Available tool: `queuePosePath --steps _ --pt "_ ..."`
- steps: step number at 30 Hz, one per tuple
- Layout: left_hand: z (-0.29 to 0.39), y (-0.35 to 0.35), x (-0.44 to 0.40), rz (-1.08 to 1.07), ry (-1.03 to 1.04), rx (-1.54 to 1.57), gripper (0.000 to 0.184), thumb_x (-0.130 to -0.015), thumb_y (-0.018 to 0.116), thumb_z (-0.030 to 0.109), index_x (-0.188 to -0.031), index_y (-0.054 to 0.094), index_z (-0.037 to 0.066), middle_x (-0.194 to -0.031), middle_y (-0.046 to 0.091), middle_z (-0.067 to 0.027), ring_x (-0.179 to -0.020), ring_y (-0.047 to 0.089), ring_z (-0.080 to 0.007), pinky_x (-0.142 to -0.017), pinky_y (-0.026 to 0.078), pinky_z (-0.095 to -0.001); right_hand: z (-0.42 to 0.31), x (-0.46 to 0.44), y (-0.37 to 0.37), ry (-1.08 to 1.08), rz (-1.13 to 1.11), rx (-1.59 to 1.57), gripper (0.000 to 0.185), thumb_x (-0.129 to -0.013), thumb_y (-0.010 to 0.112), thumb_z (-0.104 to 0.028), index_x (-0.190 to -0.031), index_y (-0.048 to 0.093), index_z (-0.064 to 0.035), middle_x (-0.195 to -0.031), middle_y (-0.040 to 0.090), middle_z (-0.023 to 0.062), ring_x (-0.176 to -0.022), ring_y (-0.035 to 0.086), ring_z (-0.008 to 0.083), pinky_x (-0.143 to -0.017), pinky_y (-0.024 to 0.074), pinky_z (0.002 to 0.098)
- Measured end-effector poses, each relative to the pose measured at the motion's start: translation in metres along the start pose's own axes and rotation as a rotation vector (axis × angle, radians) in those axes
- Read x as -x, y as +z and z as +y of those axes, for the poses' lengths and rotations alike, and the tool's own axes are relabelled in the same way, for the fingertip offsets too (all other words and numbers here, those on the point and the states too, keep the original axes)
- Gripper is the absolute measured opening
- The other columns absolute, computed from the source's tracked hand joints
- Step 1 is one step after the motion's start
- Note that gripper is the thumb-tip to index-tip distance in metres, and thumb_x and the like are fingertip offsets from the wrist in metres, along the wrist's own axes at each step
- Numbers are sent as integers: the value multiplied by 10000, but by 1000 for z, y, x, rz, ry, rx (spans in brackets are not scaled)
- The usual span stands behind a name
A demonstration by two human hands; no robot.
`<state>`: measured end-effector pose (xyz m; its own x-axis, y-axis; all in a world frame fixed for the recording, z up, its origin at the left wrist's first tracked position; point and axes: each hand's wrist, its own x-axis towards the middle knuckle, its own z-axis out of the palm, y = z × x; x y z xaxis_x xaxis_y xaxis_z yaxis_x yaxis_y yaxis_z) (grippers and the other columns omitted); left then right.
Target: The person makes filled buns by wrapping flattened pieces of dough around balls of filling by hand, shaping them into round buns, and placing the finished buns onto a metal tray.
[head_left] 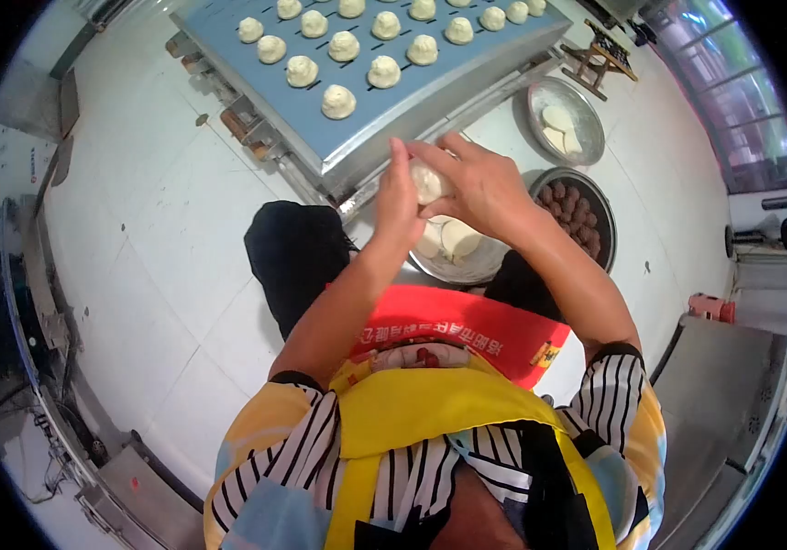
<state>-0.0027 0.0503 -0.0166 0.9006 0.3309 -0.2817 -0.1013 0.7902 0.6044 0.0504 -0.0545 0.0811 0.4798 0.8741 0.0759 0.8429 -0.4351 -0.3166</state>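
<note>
We see both bare hands raised in front of the body, near the close corner of the blue-topped table, with one pale dough ball [428, 182] held between them. Our left hand [397, 199] is upright on the left of the ball, its fingers pointing up and its palm side against the dough. Our right hand [482, 186] curls over from the other side, fingers bent around the ball, so the space between the two hands is narrow and filled by the dough; we cannot tell exactly where each fingertip presses. Below the hands, between the knees, sits a metal bowl [471, 272] with round, flat pieces of dough [459, 239] in it. Just to the right of that we have a second bowl [608, 213] holding many brown balls [573, 216], and beyond it a third bowl [588, 112] with more pale pieces of dough [555, 118]. Ahead of us the blue table [315, 128] carries rows of pale buns, set apart from one another, the nearest bun [338, 102] close to the front corner. A small stool [602, 57] stands past the third bowl on the white tiled floor [169, 275]. We wear a red and yellow apron [439, 403] over a patterned shirt.
</note>
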Motion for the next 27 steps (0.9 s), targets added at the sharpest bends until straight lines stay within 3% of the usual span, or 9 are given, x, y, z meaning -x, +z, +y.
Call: queuePosePath --steps 3,7,10,11,14,16,22,25,27 --pt "5 12 -2 120 -112 57 608 -946 344 601 -1200 493 69 -1104 590 -63 -1003 611 -190 -778 533 -333 5 -13 1 41 -92 -48 663 -611 801 -218 -1220 548 -148 -1039 589 104 -903 612 344 -717 518 417" --pt "8 1 -24 -129 -128 75 641 -941 304 620 -1226 480 74 -1147 570 -70 -1096 564 -193 -856 503 -335 19 -30 -3 25 -110 -97 624 -624 790 -154 -1206 566 -117 -1108 615 124 -891 614 370 -773 514 409" --pt "19 -30 -65 -343 -4 -137 719 -945 276 625 -1336 403 35 -1245 528 -124 -1208 480 -236 -1024 389 -379 41 -45 -1 85 -51 -290 566 -644 795 -209 -1153 584 -76 -1044 644 167 -929 626 355 -798 496 400" --pt "38 -56 -87 -302 302 -610 660 -972 339 556 -1353 389 20 -1289 504 -129 -1211 470 -241 -1040 357 -356 47 -51 -4 154 -60 -342 566 -644 802 -214 -1145 586 -66 -1040 650 170 -931 626 358 -800 494 395" --pt "87 -132 -158 289 840 -1256 249 -927 547 245 -952 632 12 -857 656 -132 -795 635 -246 -732 489 -359 80 -67 -8 280 32 -351 553 -651 820 -221 -1121 592 -42 -954 667 181 -905 645 331 -793 492 380" --pt "120 -143 -163 376 807 -1456 260 -924 550 235 -838 600 -5 -776 618 -165 -740 606 -329 -673 477 -395 117 -79 5 329 73 -490 546 -668 824 -192 -1130 584 -26 -876 674 147 -810 666 237 -716 513 344" --pt "137 -203 -201 7 1063 -1918 318 -922 542 257 -701 529 28 -695 570 -177 -665 555 -353 -694 423 -449 191 -140 4 505 86 -674 511 -701 799 -121 -1142 567 -8 -800 651 95 -660 630 138 -557 519 276" --pt "145 -199 -199 -12 570 -2146 204 -909 541 210 -787 600 59 -743 624 -144 -715 598 -290 -744 431 -402 216 -186 3 514 141 -653 481 -727 778 -92 -1150 563 -17 -796 654 89 -649 635 142 -538 525 261" --pt "147 -197 -194 12 548 -2159 219 -909 542 235 -785 604 66 -706 610 -134 -698 589 -295 -760 422 -407 232 -223 2 506 175 -641 474 -737 773 -89 -1156 561 -24 -796 656 87 -652 638 139 -540 525 254"
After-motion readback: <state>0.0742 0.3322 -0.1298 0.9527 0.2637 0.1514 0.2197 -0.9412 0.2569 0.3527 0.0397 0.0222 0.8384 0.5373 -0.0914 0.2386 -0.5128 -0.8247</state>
